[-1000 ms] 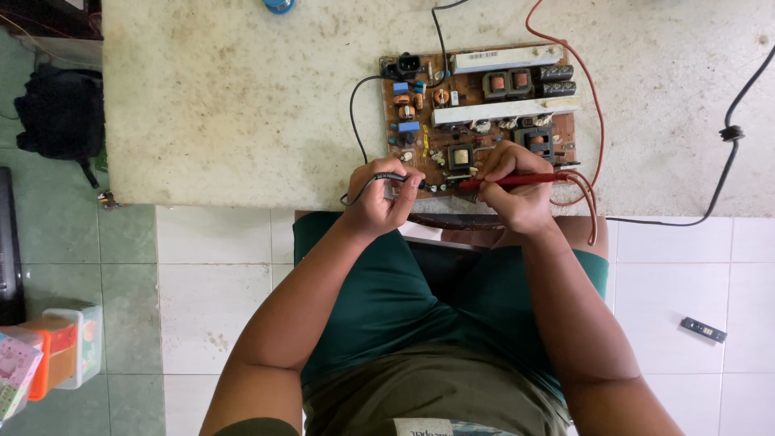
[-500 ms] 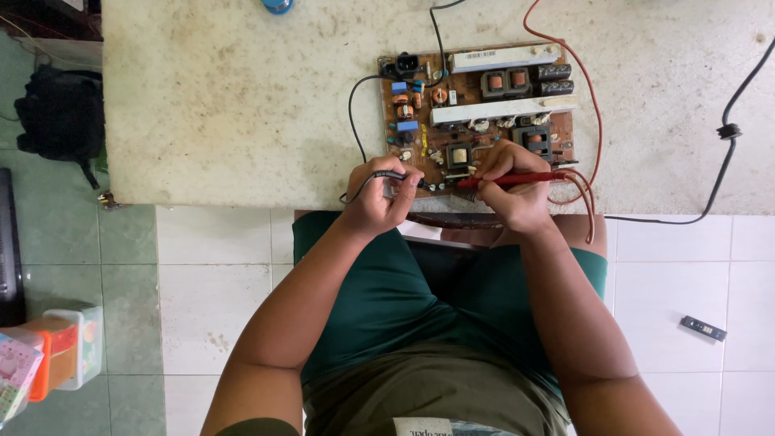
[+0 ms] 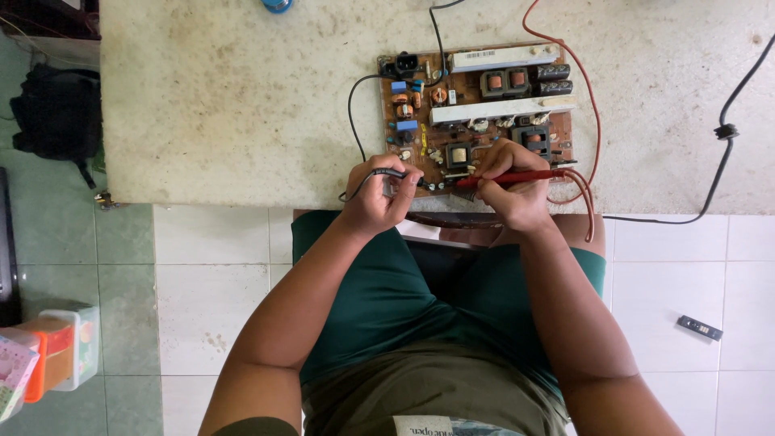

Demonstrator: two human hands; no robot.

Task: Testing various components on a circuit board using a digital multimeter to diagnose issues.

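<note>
A brown circuit board [image 3: 484,97] with white heat sinks, coils and capacitors lies at the near edge of a pale stone table [image 3: 242,105]. My left hand [image 3: 379,198] pinches a black test probe [image 3: 391,173] whose tip points at the board's lower edge. My right hand [image 3: 508,186] grips a red test probe [image 3: 517,178], tip aimed left at the same lower area of the board. A black lead [image 3: 351,113] and a red lead [image 3: 593,121] run from the probes up across the table.
A black cable [image 3: 726,129] crosses the table's right side. A black bag [image 3: 52,113] sits on the floor at left, coloured plastic containers [image 3: 48,355] at lower left, and a small black remote-like object [image 3: 699,327] lies on the white tiles at right.
Both hands stay at the board's lower edge; the probe tips have shifted only slightly.
</note>
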